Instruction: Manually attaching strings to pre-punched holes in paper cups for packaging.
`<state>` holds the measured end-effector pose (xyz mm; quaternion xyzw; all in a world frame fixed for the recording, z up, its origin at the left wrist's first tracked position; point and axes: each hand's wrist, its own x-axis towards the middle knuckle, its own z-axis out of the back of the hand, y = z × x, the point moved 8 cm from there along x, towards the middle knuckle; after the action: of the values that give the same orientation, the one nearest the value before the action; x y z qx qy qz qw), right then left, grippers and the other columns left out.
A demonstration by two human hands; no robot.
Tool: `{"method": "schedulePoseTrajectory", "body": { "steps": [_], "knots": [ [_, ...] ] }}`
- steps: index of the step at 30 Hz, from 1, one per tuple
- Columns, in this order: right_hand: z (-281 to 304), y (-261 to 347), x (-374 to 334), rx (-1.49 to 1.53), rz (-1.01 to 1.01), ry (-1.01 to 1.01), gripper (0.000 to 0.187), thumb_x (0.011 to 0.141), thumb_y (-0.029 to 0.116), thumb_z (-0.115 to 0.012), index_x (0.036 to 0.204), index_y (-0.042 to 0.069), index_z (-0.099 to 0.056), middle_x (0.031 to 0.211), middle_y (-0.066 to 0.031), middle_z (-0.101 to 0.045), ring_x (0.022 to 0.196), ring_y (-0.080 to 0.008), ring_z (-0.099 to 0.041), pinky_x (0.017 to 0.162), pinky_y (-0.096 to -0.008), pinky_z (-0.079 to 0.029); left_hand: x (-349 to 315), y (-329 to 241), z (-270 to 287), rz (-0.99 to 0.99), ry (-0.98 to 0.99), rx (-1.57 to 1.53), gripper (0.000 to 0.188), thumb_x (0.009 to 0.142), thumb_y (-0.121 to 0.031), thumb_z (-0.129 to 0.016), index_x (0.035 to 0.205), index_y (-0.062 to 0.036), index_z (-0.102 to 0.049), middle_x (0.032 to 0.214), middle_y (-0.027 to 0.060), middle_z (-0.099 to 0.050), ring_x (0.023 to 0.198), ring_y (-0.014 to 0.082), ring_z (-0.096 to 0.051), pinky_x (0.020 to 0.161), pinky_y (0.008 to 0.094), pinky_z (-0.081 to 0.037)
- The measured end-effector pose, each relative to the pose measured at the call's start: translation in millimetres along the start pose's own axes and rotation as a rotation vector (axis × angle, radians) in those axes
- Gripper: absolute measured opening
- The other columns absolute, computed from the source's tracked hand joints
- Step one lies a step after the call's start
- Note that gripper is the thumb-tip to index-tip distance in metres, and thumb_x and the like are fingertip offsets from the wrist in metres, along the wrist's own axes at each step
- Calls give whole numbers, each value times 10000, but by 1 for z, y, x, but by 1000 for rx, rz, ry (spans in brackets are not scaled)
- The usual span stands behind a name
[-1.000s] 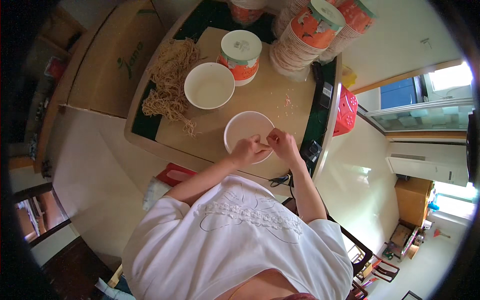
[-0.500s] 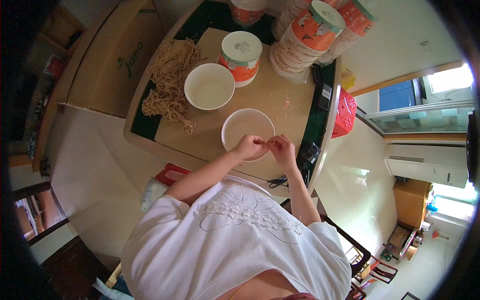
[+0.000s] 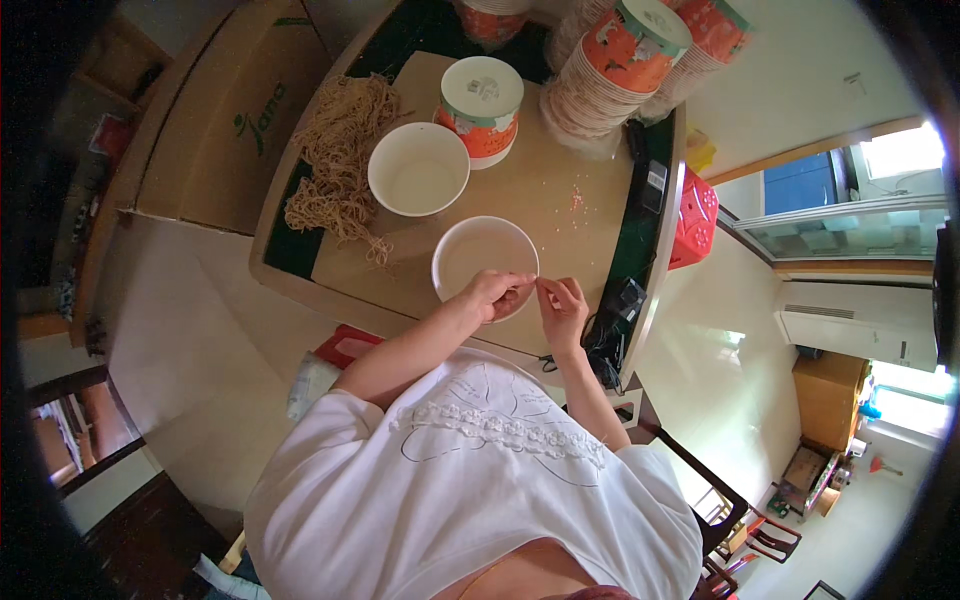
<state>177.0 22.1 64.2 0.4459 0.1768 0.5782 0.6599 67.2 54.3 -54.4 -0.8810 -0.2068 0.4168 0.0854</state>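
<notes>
The dark green surface (image 3: 290, 246) is mostly under a tan sheet (image 3: 400, 290). I see a tangle of brown strands (image 3: 345, 150), an open white tub (image 3: 418, 170), a nearer white bowl (image 3: 480, 245), an upturned orange tub (image 3: 481, 108), and pale crumbs (image 3: 577, 203). Tub stacks (image 3: 608, 85) stand farther back; black gadgets (image 3: 650, 185), hard to make out, line the right.

- Shifted the near white bowl (image 3: 475, 248) slightly left across the desk (image 3: 330, 302)
- Drew the right hand (image 3: 563, 312) a little lower in view, just beside the bowl's right rim
</notes>
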Motion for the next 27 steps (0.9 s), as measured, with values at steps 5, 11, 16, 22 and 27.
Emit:
{"method": "schedulePoseTrajectory", "body": {
  "steps": [5, 11, 16, 22, 27],
  "knots": [
    [-7, 3, -1, -85, 75, 18, 123, 782, 15, -664, 897, 52, -684, 735, -63, -544, 606, -147, -515, 521, -248, -434, 9, 5, 12, -20, -24, 30, 85, 785, -130, -717, 737, -128, -647, 597, -67, -497, 465, 23, -363, 404, 182, -252],
    [-10, 0, 2, 55, -137, 116, 126, 797, 26, -651, 919, 39, -680, 751, -74, -556, 637, -150, -537, 574, -260, -446, 1, -10, 13, -92, 25, 252, 74, 849, -146, -637, 883, -95, -677, 648, -71, -548, 504, 16, -428, 429, 164, -299],
    [-20, -19, 6, 203, -204, 204, 137, 801, 27, -647, 935, 30, -673, 762, -82, -566, 653, -159, -552, 613, -267, -459, -13, -26, 7, -239, -123, 591, 113, 846, -166, -638, 916, -91, -685, 673, -71, -569, 510, 20, -435, 436, 182, -316],
    [-22, -21, 11, 188, -181, 207, 93, 794, 17, -649, 886, 19, -660, 750, -79, -558, 640, -158, -542, 597, -265, -451, -24, -40, -3, -391, -100, 681, 130, 850, -179, -632, 903, -83, -701, 668, -65, -565, 525, 25, -432, 447, 185, -327],
    [-23, -13, 14, 132, -160, 202, 39, 782, 12, -650, 821, 17, -648, 721, -65, -532, 609, -134, -519, 558, -253, -426, -19, -40, 6, -337, -142, 676, 177, 864, -223, -609, 869, -81, -714, 638, -50, -541, 527, 42, -434, 439, 205, -318]
  ]
}}
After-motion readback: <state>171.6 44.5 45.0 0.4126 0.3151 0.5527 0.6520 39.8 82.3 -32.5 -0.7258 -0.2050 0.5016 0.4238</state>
